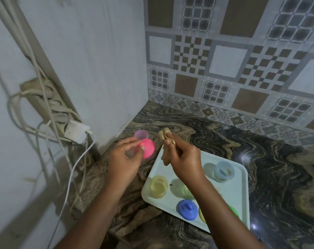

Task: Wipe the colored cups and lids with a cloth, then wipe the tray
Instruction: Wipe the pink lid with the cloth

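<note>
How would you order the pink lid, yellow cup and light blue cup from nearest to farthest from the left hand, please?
1. Pink lid: pinched by the left hand.
2. Yellow cup: tray, left side.
3. Light blue cup: tray, far right.

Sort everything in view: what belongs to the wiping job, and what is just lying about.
Job: cloth in the right hand; pink lid in the left hand; lilac cup; tray; yellow cup; blue cup; green cup; blue lid; green lid.
Lying about: power strip; white charger; cables.
</note>
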